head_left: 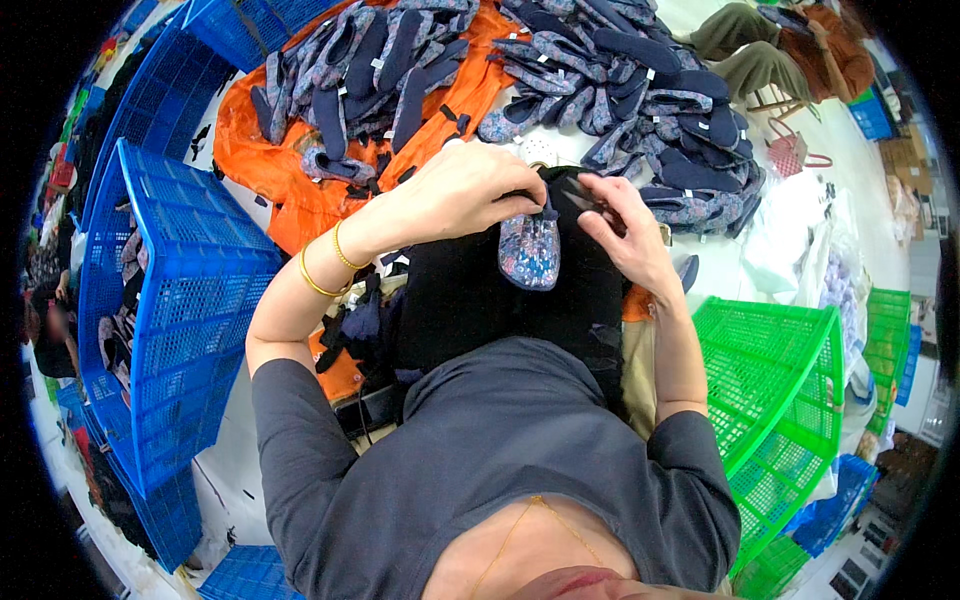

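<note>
A floral blue slipper point(530, 258) with a dark edge hangs over my dark-clad lap, its rounded end toward me. Its upper edge is pinched in the fingers of my left hand point(470, 185), which wears two gold bangles on the wrist. Just to the right, my right hand point(628, 225) is closed around small dark snips point(580, 198). Their tips point toward the slipper but appear apart from it. The fingers partly hide both the snips and the slipper's far end.
Matching slippers lie heaped on an orange sheet point(245, 130) ahead, with another slipper pile point(680, 140) at far right. Blue crates point(190, 290) stand on my left, a green crate point(770, 380) on my right. Another person point(790, 55) sits at far right.
</note>
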{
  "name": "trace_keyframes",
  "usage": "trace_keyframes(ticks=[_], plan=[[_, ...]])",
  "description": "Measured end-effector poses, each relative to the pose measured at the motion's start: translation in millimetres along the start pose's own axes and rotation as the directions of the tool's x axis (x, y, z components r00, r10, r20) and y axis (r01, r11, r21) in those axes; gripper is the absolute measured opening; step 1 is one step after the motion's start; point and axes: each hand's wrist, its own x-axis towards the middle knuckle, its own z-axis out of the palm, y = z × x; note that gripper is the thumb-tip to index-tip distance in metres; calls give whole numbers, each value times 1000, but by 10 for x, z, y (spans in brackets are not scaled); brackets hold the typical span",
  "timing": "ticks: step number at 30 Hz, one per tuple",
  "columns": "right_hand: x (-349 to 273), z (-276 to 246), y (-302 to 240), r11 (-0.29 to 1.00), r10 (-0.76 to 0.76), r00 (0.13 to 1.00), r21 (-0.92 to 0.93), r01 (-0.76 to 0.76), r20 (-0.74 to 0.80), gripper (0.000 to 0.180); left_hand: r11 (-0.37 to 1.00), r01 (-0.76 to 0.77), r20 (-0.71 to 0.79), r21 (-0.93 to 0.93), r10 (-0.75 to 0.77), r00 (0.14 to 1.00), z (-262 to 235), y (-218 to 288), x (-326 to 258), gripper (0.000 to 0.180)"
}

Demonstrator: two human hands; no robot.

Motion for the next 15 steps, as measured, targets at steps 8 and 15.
trace_keyframes(ticks=[8,15], plan=[[-66,14,-313,987,-83,996,-137,86,30,31,990,-113,-51,84,118,992,-14,61,154,11],[59,49,-430,962,-131,991,-238,137,41,29,977,-169,-60,130,178,982,23,50,208,11]])
